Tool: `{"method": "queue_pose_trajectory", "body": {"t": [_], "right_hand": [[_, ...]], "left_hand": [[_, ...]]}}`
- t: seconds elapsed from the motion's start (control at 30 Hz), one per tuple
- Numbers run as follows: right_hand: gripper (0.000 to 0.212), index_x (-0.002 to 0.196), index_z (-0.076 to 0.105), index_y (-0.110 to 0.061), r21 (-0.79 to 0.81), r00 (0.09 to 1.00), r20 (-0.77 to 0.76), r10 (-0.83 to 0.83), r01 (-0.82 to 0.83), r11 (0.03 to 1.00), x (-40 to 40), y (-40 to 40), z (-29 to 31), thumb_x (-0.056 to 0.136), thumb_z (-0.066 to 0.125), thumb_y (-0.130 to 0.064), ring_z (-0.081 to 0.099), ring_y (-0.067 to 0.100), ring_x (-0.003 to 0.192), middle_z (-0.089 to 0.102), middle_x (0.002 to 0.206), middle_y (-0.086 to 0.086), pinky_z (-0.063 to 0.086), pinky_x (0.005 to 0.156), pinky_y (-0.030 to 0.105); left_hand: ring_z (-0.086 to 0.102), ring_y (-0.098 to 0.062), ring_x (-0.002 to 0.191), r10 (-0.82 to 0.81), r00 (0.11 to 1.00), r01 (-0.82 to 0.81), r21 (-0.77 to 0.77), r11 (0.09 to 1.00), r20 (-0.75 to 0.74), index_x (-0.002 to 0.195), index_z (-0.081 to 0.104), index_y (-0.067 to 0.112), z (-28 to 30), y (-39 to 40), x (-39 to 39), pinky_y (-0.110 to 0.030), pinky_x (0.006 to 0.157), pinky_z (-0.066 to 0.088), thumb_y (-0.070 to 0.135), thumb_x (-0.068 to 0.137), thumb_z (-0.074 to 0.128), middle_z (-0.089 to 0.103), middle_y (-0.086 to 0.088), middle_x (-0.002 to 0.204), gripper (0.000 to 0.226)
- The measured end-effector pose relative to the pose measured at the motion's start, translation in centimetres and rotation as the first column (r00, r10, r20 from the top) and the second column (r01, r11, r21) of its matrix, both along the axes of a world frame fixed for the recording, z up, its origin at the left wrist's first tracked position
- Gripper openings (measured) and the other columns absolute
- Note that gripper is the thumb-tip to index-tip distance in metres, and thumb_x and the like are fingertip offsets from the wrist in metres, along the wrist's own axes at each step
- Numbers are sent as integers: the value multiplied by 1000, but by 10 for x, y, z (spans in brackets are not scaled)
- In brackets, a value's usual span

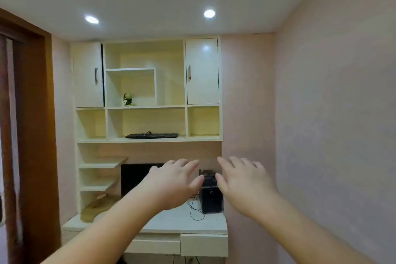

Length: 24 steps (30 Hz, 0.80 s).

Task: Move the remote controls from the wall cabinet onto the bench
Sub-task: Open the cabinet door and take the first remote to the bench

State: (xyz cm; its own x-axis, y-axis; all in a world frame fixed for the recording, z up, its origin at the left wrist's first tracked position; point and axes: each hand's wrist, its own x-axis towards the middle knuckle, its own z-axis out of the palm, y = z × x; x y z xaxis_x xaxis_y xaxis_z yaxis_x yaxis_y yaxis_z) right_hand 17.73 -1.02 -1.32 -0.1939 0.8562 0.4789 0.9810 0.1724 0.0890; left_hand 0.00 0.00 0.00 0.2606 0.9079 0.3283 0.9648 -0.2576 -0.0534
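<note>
Two bare hands reach forward side by side, palms down, in a small room with pinkish walls. The left hand (174, 182) has its fingers spread loosely and its grip is apart, holding nothing. The right hand (242, 180) is the same: fingers fanned, grip apart, touching nothing. The two hands are close together but do not meet.

Far beyond them, a cream wall cabinet (147, 90) fills the end wall. It has two closed doors, one at the left (87, 75) and one at the right (202, 70), with open compartments between and below them. No remote controls can be made out in any open compartment. One small green ornament (128, 99) stands in the upper middle compartment. One flat black keyboard (151, 135) lies in the lower middle compartment.

Below the cabinet is a pale surface (182, 221) with two drawer fronts along its near edge. On it stand one dark monitor (137, 178), partly hidden by the left hand, and one black speaker box (211, 199) at the right, with thin black cables (196, 210) trailing beside it. No writing or brand is readable anywhere.

Two round ceiling lights (209, 13) shine overhead. A brown door frame (32, 113) stands at the left.
</note>
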Motion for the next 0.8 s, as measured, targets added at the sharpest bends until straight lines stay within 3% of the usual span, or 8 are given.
{"method": "queue_pose_trajectory", "body": {"t": [0.37,0.53,0.67,0.8], "right_hand": [[51,143,33,-25,0,1000,2,8,-8,1000,-13,-6,6,99,19,-47,36,23,131,43,141,0,29,105,39],[52,146,26,-26,-20,999,-15,37,-37,999,-30,2,7,99,18,-48,28,22,138,35,149,1,24,110,39],[55,151,15,-28,-2,995,-56,83,-83,997,-48,7,7,99,20,-48,10,20,145,16,158,2,12,116,38],[55,150,18,-28,-26,996,-53,73,-74,997,-66,14,3,99,20,-49,11,20,145,17,158,1,13,115,38]], "left_hand": [[24,-11,142,-2,999,5,76,997,-33,146,27,37,1,2,-17,-45,110,29,60,96,17,31,13,153,56],[22,-12,144,-9,1000,9,12,1000,17,150,18,40,-6,6,-34,-46,110,31,60,96,19,26,12,156,58],[16,-18,146,18,999,-22,76,997,47,150,18,41,-11,10,-55,-45,113,27,59,97,18,20,10,159,56],[17,-19,146,29,998,-34,100,994,51,149,18,41,-11,12,-77,-44,112,28,60,97,14,20,11,159,56]]}}
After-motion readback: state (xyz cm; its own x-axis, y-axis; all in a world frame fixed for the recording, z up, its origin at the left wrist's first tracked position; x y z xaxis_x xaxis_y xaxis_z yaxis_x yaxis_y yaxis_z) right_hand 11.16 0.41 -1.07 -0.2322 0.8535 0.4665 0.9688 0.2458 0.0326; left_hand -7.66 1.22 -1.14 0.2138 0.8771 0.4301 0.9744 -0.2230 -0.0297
